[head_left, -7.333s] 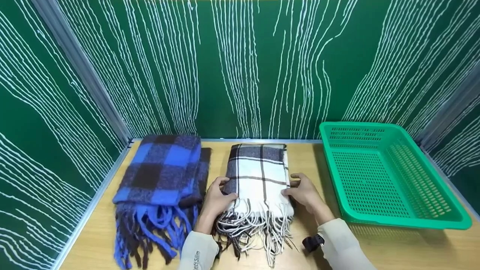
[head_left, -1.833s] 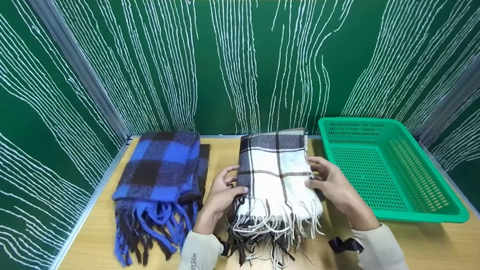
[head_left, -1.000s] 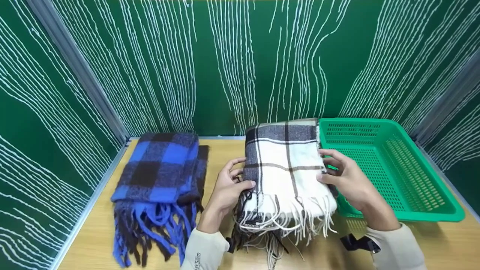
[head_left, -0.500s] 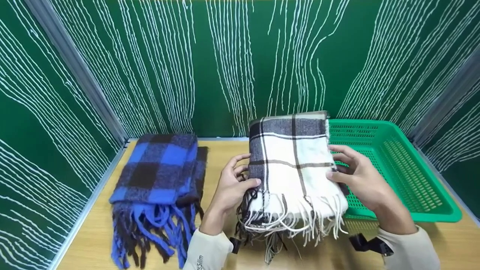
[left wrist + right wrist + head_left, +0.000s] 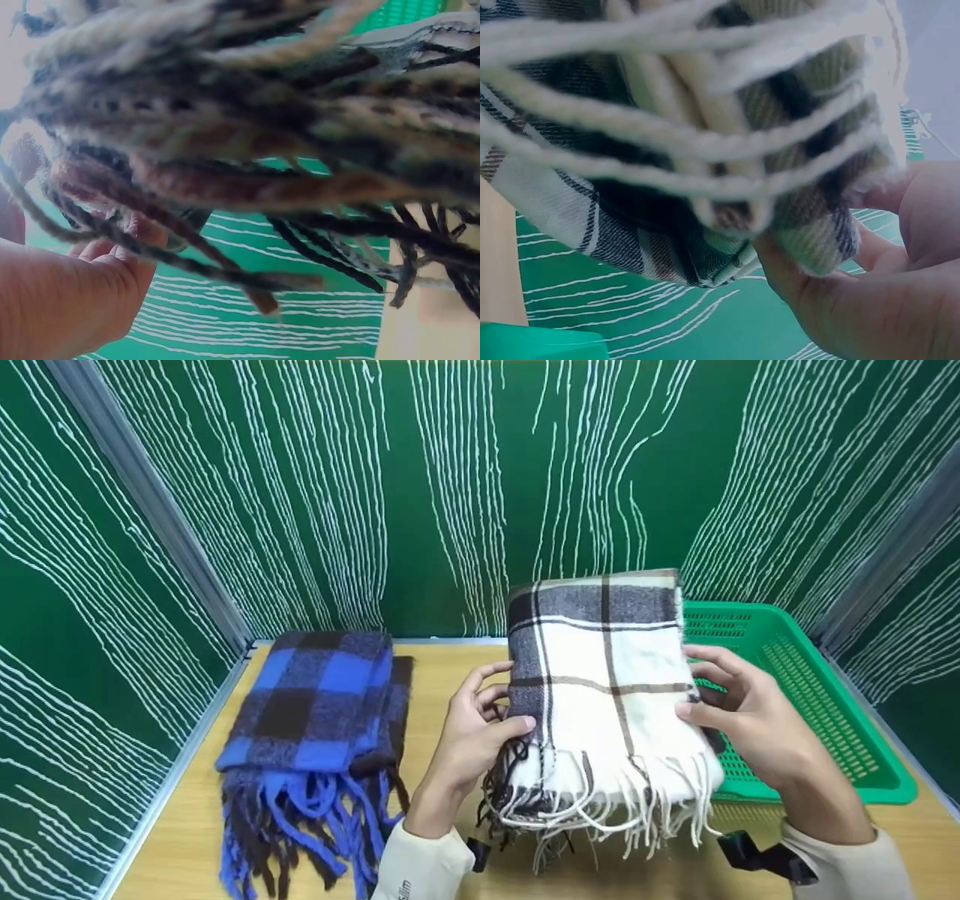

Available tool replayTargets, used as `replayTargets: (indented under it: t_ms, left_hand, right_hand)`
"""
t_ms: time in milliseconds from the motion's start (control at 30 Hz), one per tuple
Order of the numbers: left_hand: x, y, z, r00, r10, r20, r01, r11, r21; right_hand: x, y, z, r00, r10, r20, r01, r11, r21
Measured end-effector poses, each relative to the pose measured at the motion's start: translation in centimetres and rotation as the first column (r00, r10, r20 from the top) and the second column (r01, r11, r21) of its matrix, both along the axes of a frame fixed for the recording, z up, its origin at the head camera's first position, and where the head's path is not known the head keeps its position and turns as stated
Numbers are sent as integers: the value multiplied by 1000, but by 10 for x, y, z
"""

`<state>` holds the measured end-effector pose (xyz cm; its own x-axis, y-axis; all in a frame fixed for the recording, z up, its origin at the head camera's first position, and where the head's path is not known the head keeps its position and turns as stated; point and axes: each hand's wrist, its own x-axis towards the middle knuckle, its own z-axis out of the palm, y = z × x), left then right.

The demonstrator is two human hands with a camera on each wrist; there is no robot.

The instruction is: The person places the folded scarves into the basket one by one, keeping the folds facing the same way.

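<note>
A folded white, grey and brown plaid scarf [image 5: 585, 660] with a fringe along its near edge is held up above the table in the head view. My left hand [image 5: 480, 735] grips its left edge, thumb on top and fingers underneath. At the opposite edge, my right hand [image 5: 757, 720] pinches it the same way. Dark and pale fringe strands [image 5: 225, 142] hang across the left wrist view and hide much of that hand. In the right wrist view, my right hand [image 5: 855, 292] holds the scarf's layered folds [image 5: 802, 202].
A blue and black checked scarf [image 5: 307, 697] lies folded on the wooden table [image 5: 427, 690] at the left. The green perforated basket [image 5: 840, 720] stands at the right, partly behind the held scarf and right hand. Green panels with white lines [image 5: 465, 472] enclose the table.
Both hands have raised the plaid scarf off the table and carried it to the right, where it now overlaps the basket's left side in the head view. The blue scarf stays put.
</note>
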<state>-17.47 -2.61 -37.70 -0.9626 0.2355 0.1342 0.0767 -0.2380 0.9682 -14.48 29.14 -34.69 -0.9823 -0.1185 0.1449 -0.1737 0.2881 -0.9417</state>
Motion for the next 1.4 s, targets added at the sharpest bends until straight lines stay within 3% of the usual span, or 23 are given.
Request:
replayTargets:
  t_ms: [200, 700, 1067, 1200, 1400]
  left_hand:
    - [4, 5, 7, 1000, -14, -15, 15, 1000, 6]
    - [18, 19, 18, 998, -34, -51, 35, 999, 17]
    - [25, 38, 29, 992, -77, -98, 79, 997, 21]
    - [29, 43, 32, 990, -90, -105, 93, 995, 22]
    - [33, 51, 37, 989, -101, -109, 105, 994, 30]
  right_hand:
    - [7, 6, 4, 999, 10, -41, -14, 995, -104]
    - [25, 21, 14, 990, 46, -130, -70, 979, -190]
    - [44, 40, 24, 987, -43, -152, 36, 998, -46]
    - [51, 46, 25, 978, -79, -194, 93, 993, 66]
    - [57, 49, 25, 959, -119, -256, 108, 993, -55]
